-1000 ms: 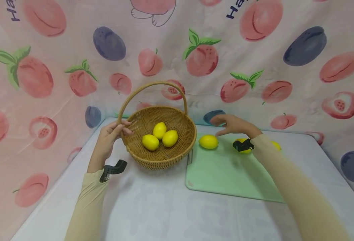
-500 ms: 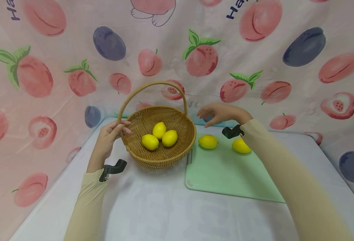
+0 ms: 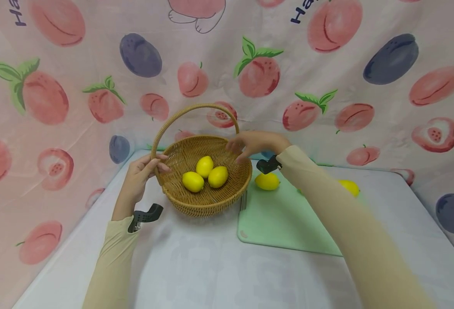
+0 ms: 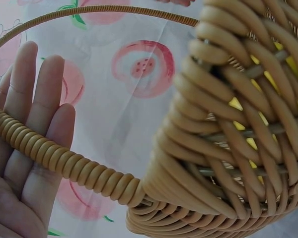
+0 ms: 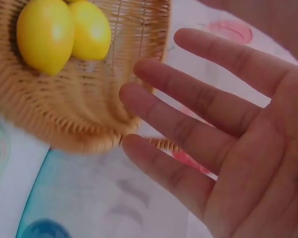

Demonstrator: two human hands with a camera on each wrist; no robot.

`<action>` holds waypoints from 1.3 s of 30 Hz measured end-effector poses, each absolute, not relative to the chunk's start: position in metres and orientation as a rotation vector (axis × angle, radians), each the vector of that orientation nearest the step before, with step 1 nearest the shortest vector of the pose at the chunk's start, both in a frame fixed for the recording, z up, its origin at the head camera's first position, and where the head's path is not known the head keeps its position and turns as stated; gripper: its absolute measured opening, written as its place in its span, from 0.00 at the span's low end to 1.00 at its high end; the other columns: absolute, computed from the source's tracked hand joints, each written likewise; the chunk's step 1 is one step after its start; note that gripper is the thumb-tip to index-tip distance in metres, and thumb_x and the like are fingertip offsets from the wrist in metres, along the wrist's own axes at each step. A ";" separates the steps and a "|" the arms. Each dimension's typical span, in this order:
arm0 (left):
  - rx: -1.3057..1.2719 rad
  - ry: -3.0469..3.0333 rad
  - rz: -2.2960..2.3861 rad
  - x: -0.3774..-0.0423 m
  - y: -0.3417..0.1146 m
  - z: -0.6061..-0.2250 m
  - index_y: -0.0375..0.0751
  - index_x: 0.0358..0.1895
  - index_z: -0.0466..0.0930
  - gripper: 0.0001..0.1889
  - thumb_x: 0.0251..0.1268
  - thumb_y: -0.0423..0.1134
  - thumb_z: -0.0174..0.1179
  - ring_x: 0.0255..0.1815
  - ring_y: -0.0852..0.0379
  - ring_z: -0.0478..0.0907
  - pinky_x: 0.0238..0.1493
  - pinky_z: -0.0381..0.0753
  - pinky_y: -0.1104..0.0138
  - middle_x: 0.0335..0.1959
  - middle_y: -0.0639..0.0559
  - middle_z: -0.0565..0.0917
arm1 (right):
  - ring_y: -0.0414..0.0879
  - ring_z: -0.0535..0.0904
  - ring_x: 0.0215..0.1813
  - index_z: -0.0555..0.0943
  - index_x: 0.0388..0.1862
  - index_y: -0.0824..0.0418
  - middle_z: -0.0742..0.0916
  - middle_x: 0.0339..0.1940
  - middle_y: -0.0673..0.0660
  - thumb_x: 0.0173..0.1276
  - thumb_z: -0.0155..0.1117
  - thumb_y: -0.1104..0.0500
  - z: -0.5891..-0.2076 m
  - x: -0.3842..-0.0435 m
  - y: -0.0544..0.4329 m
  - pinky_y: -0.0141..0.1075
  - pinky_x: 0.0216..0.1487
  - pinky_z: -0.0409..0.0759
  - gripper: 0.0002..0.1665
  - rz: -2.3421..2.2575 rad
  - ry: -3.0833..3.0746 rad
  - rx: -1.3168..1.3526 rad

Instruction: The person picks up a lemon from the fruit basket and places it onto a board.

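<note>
My left hand (image 3: 139,175) pinches the handle (image 4: 74,166) between thumb and fingers, while my right hand (image 3: 261,143) has its fingers spread near the basket's rim (image 3: 246,165), three lemons (image 3: 205,167) lying inside, left of those fingertips.

Round wicker basket (image 3: 204,209) is showing golden-brown ribbed weave; oval lemons (image 3: 218,177) inside are gleaming yellow. Right of basket, rectangular board (image 3: 285,227) is reading pale green. Behind basket, pale-pink cloth backdrop (image 3: 219,51) is carrying pink, slate-blue, green fruit print.
</note>
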State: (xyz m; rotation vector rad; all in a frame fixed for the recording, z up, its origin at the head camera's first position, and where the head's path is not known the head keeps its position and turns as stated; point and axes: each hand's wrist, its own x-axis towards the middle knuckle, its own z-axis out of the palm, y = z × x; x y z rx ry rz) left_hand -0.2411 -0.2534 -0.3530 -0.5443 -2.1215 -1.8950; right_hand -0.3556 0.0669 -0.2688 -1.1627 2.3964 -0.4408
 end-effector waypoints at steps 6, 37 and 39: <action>-0.536 -2.130 -1.887 -0.240 -0.254 -0.352 0.48 0.43 0.79 0.12 0.74 0.39 0.44 0.35 0.66 0.84 0.46 0.79 0.75 0.27 0.63 0.85 | 0.52 0.75 0.61 0.72 0.61 0.59 0.80 0.59 0.60 0.63 0.66 0.55 -0.272 -0.361 0.042 0.43 0.61 0.75 0.28 -0.394 2.367 -1.156; -0.525 -2.112 -1.903 -0.242 -0.254 -0.355 0.35 0.45 0.79 0.13 0.73 0.39 0.46 0.34 0.65 0.84 0.45 0.80 0.74 0.26 0.62 0.86 | 0.51 0.75 0.62 0.74 0.59 0.64 0.79 0.60 0.61 0.64 0.64 0.58 -0.332 -0.377 -0.013 0.40 0.60 0.76 0.25 -0.829 2.290 -1.022; -0.524 -2.114 -1.900 -0.242 -0.253 -0.355 0.31 0.46 0.78 0.15 0.73 0.39 0.46 0.34 0.64 0.84 0.45 0.80 0.73 0.26 0.62 0.86 | 0.51 0.75 0.61 0.74 0.59 0.64 0.79 0.60 0.61 0.64 0.64 0.58 -0.337 -0.379 -0.011 0.42 0.60 0.75 0.26 -0.875 2.272 -0.986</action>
